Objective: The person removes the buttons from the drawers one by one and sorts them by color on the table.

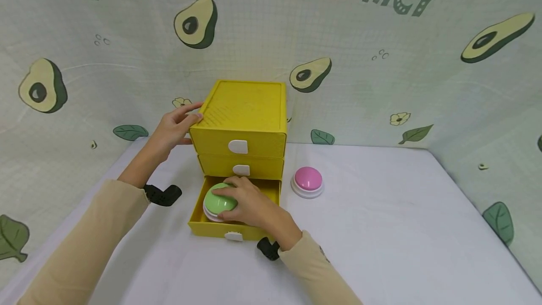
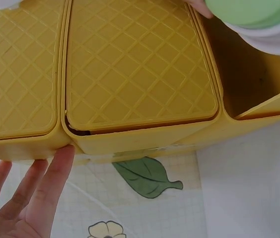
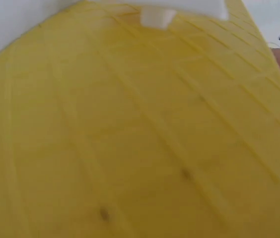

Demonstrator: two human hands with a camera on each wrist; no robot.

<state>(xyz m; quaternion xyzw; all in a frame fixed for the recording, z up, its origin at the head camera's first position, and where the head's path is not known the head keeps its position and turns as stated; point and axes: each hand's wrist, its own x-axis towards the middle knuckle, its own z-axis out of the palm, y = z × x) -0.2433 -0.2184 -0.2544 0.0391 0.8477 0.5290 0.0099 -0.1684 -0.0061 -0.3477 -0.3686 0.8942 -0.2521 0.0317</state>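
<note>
I see the green button (image 1: 220, 200) sitting in the pulled-out bottom drawer (image 1: 211, 227), my right hand (image 1: 250, 204) curled over it; my left hand (image 1: 173, 128), fingers straight, steadies the yellow drawer cabinet (image 1: 245, 112); a pink button (image 1: 307, 179) lies just beside

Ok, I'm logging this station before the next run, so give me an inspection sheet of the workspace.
Surface: white table, flat.
Job's things: yellow drawer unit, bottom drawer pulled open; green button inside it.
Clutter: pink button on the table, right of the unit.
Hands: left hand rests against the unit's top left edge; right hand grips the green button.
Cables: nothing seen.
Surroundings: avocado-print backdrop behind and at both sides.
</note>
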